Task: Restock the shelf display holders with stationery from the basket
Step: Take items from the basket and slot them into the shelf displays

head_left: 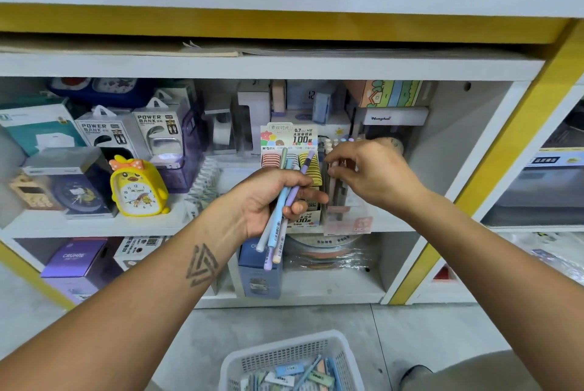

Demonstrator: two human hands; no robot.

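Left hand [271, 198], pens [281, 210] steeply upright.

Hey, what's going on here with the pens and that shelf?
A person is restocking a stationery shelf. Their left hand grips a bundle of pastel pens, while the right hand reaches to the clear pen holder on the middle shelf, its fingertips at the pens standing there. Beside the holder stands a display box of pencil leads. A white basket with more stationery sits on the floor below.
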